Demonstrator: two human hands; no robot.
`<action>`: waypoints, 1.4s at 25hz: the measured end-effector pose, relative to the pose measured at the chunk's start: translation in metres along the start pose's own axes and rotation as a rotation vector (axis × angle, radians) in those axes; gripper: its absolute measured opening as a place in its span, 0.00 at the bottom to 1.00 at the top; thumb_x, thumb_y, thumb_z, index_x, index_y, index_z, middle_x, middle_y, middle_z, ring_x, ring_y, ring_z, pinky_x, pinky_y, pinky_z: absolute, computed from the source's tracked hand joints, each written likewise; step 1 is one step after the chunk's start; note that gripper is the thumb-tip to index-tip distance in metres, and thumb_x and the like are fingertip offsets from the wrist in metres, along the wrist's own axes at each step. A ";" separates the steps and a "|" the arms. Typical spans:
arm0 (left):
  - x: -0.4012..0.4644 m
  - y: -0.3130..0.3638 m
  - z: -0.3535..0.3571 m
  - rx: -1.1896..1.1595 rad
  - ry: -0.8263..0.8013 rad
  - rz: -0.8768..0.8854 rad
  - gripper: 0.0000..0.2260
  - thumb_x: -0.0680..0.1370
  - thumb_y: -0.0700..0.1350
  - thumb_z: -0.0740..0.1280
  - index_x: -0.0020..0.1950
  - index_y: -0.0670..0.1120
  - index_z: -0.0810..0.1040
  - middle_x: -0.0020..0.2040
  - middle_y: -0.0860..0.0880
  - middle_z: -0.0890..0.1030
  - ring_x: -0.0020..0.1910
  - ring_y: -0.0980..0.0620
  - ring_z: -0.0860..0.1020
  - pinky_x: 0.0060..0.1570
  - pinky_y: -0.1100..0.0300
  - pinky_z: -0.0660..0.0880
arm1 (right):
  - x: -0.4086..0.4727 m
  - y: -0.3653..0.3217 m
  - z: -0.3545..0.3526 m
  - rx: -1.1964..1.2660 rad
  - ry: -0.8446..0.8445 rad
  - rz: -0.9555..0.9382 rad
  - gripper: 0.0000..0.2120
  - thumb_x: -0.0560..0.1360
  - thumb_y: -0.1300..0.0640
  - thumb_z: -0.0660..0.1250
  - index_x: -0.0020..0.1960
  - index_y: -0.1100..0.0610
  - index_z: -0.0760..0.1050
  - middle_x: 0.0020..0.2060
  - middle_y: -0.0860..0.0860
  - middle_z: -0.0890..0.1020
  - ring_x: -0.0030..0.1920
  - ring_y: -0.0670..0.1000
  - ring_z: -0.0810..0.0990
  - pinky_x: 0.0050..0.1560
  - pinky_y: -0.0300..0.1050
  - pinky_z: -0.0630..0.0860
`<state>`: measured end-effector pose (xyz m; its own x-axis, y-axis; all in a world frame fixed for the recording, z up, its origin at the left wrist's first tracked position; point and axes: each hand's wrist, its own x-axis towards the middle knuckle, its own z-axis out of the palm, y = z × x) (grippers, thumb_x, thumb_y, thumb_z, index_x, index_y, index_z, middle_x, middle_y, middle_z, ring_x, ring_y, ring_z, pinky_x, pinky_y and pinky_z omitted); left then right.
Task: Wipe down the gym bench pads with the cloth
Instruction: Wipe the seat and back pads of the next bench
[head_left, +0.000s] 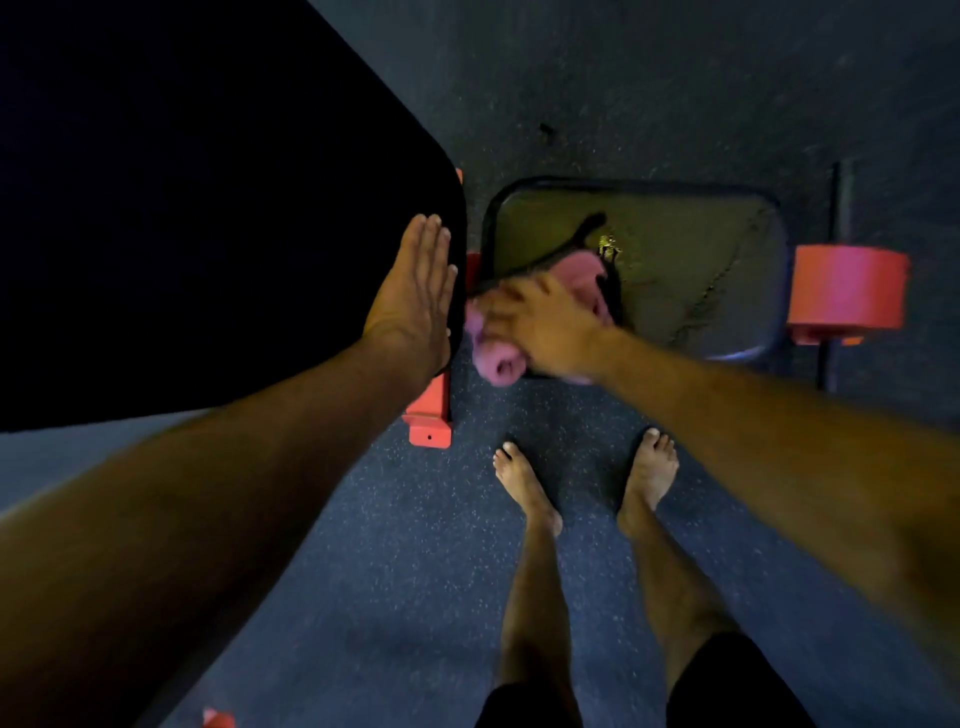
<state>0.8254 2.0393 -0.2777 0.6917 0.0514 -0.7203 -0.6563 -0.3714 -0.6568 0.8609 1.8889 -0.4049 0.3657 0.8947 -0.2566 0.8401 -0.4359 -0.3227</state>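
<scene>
Counts: two pads, one cloth, two hands

Two bench pads are showing, the large black back pad (208, 208) and the worn seat pad (675, 249); one pink cloth (493, 358) is lying between them; two hands, left hand (415, 296) and right hand (545, 327), and two bare feet (524, 488) are appearing, plus one red roller (847, 296).

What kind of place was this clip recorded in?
Most likely a gym: a weight bench with a black back pad and worn seat pad on a red frame, red foam rollers, and speckled rubber flooring.
</scene>
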 end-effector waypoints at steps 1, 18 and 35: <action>0.002 0.000 0.001 -0.010 0.003 0.008 0.34 0.86 0.61 0.40 0.84 0.41 0.40 0.83 0.31 0.40 0.81 0.27 0.39 0.78 0.30 0.38 | -0.020 -0.014 0.006 0.017 -0.040 -0.028 0.29 0.73 0.53 0.72 0.73 0.43 0.72 0.77 0.46 0.68 0.72 0.59 0.68 0.67 0.62 0.67; 0.204 0.060 -0.003 -0.906 0.797 0.183 0.30 0.86 0.56 0.47 0.86 0.44 0.51 0.86 0.45 0.50 0.85 0.46 0.49 0.81 0.40 0.46 | -0.063 0.007 0.061 0.155 0.398 0.909 0.42 0.63 0.50 0.78 0.76 0.50 0.69 0.78 0.51 0.68 0.72 0.63 0.68 0.67 0.63 0.67; 0.205 0.067 -0.002 -0.988 0.887 0.122 0.30 0.85 0.54 0.52 0.85 0.45 0.53 0.86 0.45 0.53 0.85 0.45 0.52 0.82 0.39 0.48 | -0.111 0.057 0.054 0.282 0.655 1.535 0.33 0.65 0.61 0.72 0.71 0.54 0.74 0.74 0.52 0.71 0.64 0.58 0.68 0.62 0.51 0.64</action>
<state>0.9242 2.0231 -0.4692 0.8528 -0.5066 -0.1270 -0.4957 -0.8617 0.1086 0.8467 1.7591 -0.4442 0.8700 -0.4839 -0.0951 -0.4876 -0.8154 -0.3120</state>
